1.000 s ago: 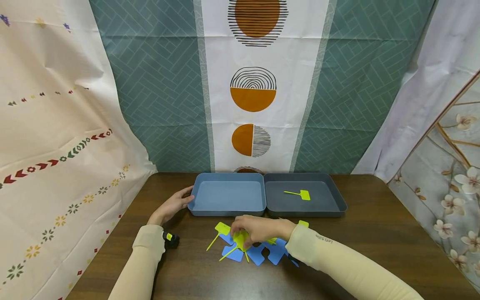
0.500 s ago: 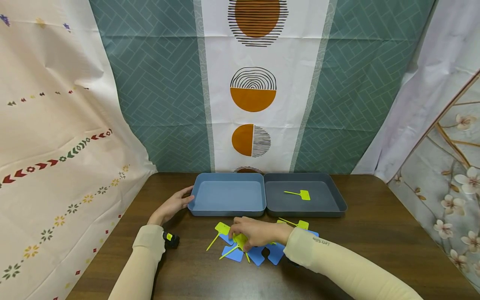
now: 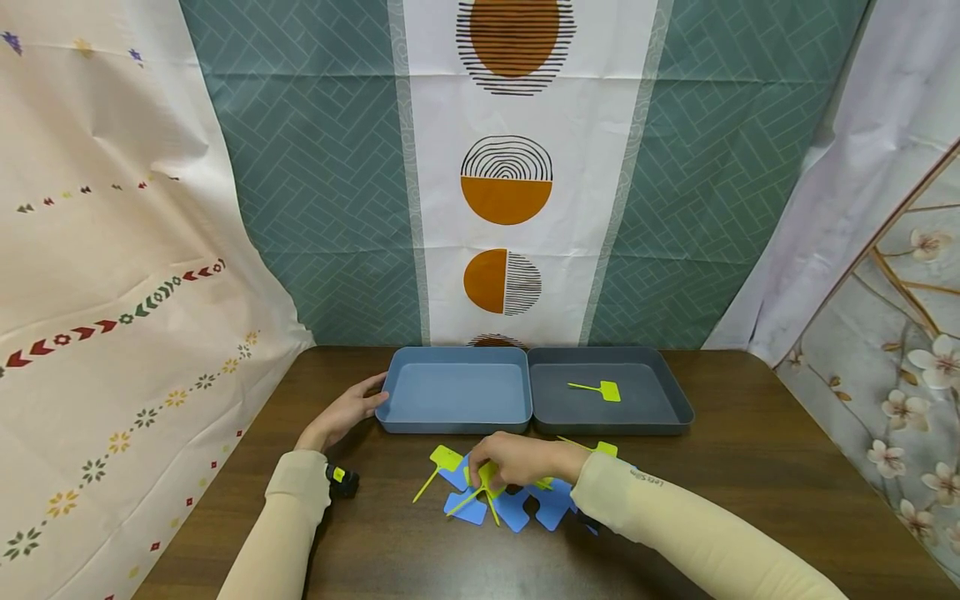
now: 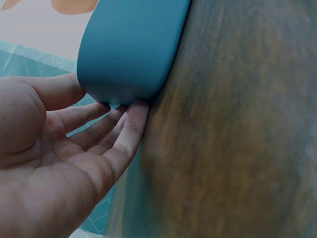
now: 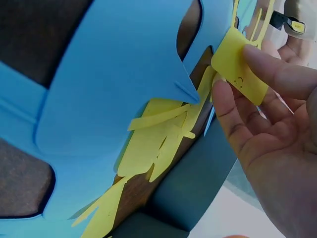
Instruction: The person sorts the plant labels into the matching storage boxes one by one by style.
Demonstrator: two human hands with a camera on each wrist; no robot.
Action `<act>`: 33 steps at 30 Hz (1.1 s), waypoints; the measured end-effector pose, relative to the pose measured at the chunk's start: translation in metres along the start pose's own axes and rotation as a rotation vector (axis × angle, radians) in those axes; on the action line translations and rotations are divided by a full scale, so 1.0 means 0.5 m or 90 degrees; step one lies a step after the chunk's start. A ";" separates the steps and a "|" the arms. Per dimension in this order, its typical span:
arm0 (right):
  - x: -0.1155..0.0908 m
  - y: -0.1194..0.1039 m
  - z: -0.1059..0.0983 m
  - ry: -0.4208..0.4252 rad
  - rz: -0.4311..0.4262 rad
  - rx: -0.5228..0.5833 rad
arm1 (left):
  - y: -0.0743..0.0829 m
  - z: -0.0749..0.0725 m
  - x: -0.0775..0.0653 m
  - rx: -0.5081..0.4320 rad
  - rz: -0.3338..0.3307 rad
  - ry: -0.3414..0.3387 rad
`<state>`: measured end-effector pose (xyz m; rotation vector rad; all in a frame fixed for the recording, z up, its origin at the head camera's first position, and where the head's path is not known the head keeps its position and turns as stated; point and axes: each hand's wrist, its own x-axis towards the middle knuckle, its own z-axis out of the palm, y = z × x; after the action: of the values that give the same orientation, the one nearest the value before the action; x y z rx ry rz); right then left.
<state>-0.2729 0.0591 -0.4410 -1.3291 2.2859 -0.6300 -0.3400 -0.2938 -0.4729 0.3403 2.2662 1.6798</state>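
My left hand (image 3: 348,414) touches the left end of the light blue tray (image 3: 457,392). In the left wrist view, its thumb and fairly straight fingertips rest against the tray's outer wall (image 4: 129,59). My right hand (image 3: 517,458) is over a loose pile in front of the trays. Between its thumb and fingers it pinches the flat head of a yellow T-shaped plant label (image 5: 230,59), whose thin stem points toward the near left. Blue labels (image 3: 513,510) and more yellow labels (image 5: 143,141) lie beneath and beside this hand, partly hidden by it.
A dark grey tray (image 3: 555,418) stands right up against the blue one, with one yellow label (image 3: 610,391) inside. Another yellow label (image 3: 446,457) lies at the pile's left. Patterned cloths (image 3: 322,167) hang behind the brown wooden table (image 3: 405,558).
My right hand shifted slightly left, then back right. The pinched yellow label has moved a little right and away from the table's front. My left hand stays at the tray.
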 end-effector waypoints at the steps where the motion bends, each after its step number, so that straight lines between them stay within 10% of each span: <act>1: 0.000 0.000 -0.001 -0.001 0.005 0.010 | 0.000 0.000 0.000 0.000 0.001 0.000; 14: -0.012 0.000 -0.034 0.010 0.019 0.113 | 0.001 0.002 -0.002 -0.004 -0.008 0.005; 33: -0.037 0.014 -0.077 0.063 0.033 0.084 | 0.002 0.000 -0.003 0.000 -0.008 0.000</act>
<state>-0.2907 0.0850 -0.4115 -1.1971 2.3038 -0.8308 -0.3388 -0.2941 -0.4717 0.3257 2.2630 1.6740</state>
